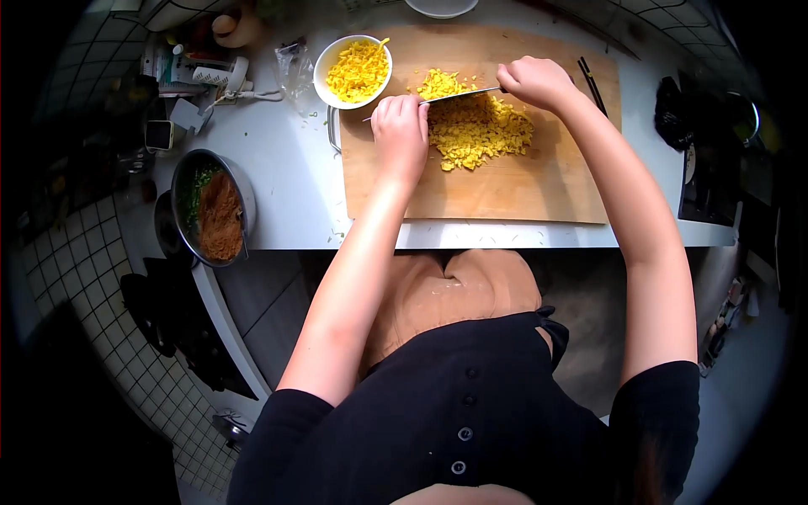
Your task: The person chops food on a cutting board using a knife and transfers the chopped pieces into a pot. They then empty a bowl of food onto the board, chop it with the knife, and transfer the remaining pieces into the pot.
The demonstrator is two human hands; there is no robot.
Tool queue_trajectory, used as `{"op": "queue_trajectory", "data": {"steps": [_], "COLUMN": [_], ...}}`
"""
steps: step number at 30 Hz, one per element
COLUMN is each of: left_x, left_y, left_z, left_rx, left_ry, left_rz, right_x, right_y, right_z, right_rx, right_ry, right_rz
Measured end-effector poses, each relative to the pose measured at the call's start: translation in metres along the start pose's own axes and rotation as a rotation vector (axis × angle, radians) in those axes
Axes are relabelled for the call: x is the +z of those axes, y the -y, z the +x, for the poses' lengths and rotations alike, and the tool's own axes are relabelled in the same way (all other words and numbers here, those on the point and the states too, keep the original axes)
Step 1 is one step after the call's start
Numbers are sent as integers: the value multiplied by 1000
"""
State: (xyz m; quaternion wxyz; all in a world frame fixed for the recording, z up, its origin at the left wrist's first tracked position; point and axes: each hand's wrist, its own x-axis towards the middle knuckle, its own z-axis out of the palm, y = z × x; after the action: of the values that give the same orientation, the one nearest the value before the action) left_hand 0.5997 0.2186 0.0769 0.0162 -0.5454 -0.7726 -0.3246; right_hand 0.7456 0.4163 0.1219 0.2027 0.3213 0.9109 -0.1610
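Chopped yellow food lies heaped between and just below the two hands, on a wooden cutting board, with a smaller part of it beyond the knife. The blade crosses the heap on a slant, its handle end toward the right hand, which is closed round the handle. The left hand has its fingers bent over the blade near the tip; whether they pinch it or only press, I cannot tell. Both forearms reach forward, the right bent outward at the elbow.

Just beyond the left hand, a white bowl holds more of the yellow pieces, one strip poking up at the rim. To the right of the right hand, dark chopsticks rest on the board. Well to the left of the left hand, a metal bowl contains a brown crumbly mass beside chopped greens. A clear plastic bag lies left of the white bowl. Farther left is a white corded object; any print there is too small to read. Beyond both hands, a pale bowl is cut off by the upper edge of view.
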Motion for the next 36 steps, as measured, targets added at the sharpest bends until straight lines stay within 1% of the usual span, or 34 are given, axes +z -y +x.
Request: {"op": "queue_trajectory", "data": {"steps": [2,4,6,8,10,11,14,16,18,20,21,22,24,25,28,29,30,32,36], "left_x": [-5,-8,-8,-5,-1,3,-5,-7,-6,-1,1,2,-5,-8,-24,-32,-39,-52,-73], "left_y": [12,12,14,7,-1,7,14,12,13,11,8,6,9,9,-11,-20,-26,-36,-36], "left_z": [-3,-1,1,2,10,8,5,4,7,12,12,14,2,-3,-9,-9,-9,-11,-32], "left_rx": [-47,-77,-91,-66,-9,-31,-58,-98,-111,-52,-40,-30,-62,-70,-69,-36,-18,23,17], "left_ry": [6,-10,-39,-6,16,-1,-28,-73,-99,-12,-3,-6,1,13,10,-6,-42,-110,-5], "left_rz": [-58,-83,-94,-41,43,54,-57,-72,-66,27,51,77,-19,-71,-89,-21,-38,-73,-153], "right_x": [-26,-54,-56,-26,-2,-13,-33,-57,-54,-16,-11,-5,-16,-20,-28,-32,-43,-45,-45], "right_y": [13,30,30,7,-9,-1,12,26,20,-3,-8,-9,3,5,2,-1,-2,-15,-38], "right_z": [2,3,12,23,24,21,26,34,45,48,42,39,26,22,10,6,-1,-5,-4], "right_rx": [-67,-99,-119,-105,-54,-33,-138,-178,-192,-125,-86,-75,-115,-137,-190,-196,-185,-179,-95], "right_ry": [-25,-40,-93,-26,-5,21,-110,-55,-70,-73,-18,-47,-35,-77,-269,-305,-269,-347,-336], "right_rz": [-49,-176,-210,-64,11,9,-34,-199,-198,34,49,46,-24,-56,-83,-56,-91,-31,-37]}}
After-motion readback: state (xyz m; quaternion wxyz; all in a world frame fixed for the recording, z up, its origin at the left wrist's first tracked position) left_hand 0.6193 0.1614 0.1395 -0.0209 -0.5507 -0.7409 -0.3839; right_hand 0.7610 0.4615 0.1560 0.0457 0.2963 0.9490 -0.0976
